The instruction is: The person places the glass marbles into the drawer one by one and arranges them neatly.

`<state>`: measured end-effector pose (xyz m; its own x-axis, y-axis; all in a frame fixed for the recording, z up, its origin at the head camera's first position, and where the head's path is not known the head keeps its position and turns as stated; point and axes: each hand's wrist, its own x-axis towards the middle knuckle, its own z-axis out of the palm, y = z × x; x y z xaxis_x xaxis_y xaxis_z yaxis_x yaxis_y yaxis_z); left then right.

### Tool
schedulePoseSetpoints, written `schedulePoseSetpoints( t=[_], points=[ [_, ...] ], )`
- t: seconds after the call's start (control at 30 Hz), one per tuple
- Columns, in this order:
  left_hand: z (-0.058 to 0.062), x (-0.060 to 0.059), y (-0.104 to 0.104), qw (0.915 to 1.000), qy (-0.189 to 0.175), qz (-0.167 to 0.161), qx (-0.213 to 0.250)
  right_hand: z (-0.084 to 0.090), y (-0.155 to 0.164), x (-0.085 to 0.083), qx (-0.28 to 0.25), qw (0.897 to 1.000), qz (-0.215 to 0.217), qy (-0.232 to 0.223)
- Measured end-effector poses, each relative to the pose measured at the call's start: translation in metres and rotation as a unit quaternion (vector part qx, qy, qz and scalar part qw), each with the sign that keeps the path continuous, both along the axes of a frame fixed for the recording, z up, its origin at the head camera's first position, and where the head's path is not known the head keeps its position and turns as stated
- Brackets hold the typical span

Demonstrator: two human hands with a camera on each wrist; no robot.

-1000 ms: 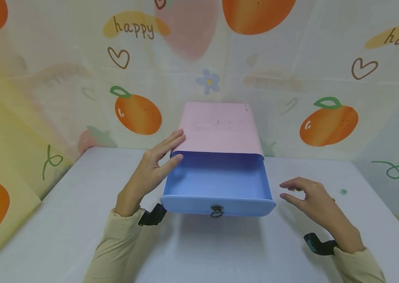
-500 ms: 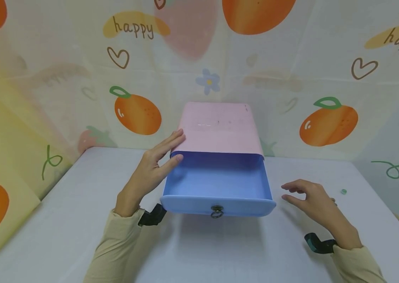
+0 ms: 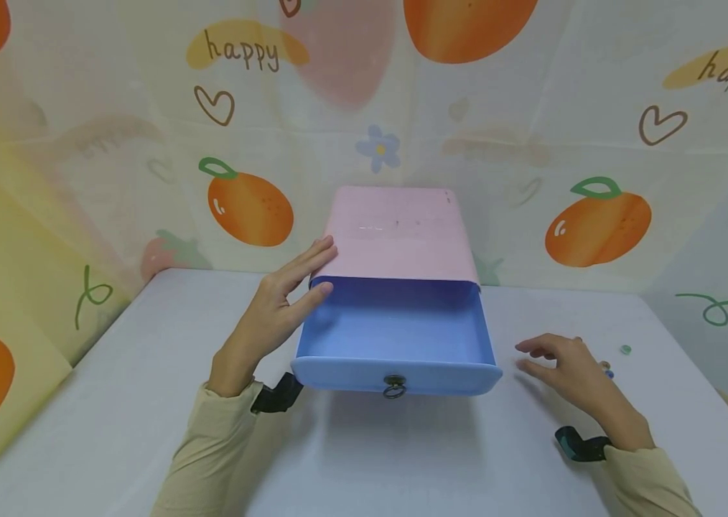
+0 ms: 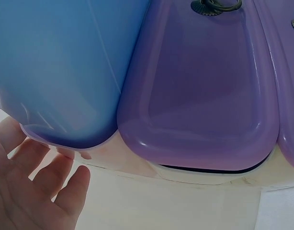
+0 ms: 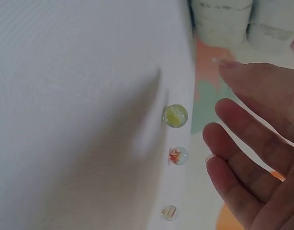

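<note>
Fruit-print backdrop behind, white tabletop below. The fingers of the right hand are spread loose and slightly bent. They hold nothing and hover just above the tabletop, right of the drawer front. Three marbles show in the right wrist view, all just beside the fingertips and untouched: a yellow-green marble, an orange-streaked marble and a pale marble in a rough line. In the head view they are mostly hidden behind the hand, and a separate green marble lies further right, well apart. The fingers of the left hand are straight and flat against the left side of the pink cabinet. The thumb sits at the edge where the blue drawer comes out. It is a bracing touch, no curl round anything. The blue drawer is pulled well out, looks empty inside, and its ring pull hangs free at the front. The left wrist view shows a shut purple drawer below it. Judged step: a reach toward the marbles with the drawer already open and the cabinet steadied. No pickup is made yet. A next move would call for a fine thumb-and-finger pinch on one marble. They are small, smooth and round, so a sideways brush would likely send them rolling. The left hand should keep the cabinet steady.
</note>
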<state>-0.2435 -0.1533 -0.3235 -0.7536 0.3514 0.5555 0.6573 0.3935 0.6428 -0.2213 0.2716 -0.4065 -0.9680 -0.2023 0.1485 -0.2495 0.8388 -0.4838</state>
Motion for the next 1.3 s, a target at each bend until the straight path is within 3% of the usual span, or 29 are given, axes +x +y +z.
schedulePoseSetpoints(
  t=[0.5, 0.77, 1.3],
  points=[
    [-0.001, 0.0, 0.0, 1.0, 0.0, 0.002, -0.003, -0.007, 0.004, -0.001, -0.013, 1.0, 0.004, -0.026],
    [0.0, 0.0, 0.0, 1.0, 0.002, 0.0, -0.001, -0.01, 0.009, -0.003, 0.01, 1.0, 0.018, -0.016],
    [-0.001, 0.0, 0.0, 1.0, 0.004, -0.005, 0.003, -0.014, 0.008, -0.005, 0.017, 0.999, 0.013, -0.048]
  ],
)
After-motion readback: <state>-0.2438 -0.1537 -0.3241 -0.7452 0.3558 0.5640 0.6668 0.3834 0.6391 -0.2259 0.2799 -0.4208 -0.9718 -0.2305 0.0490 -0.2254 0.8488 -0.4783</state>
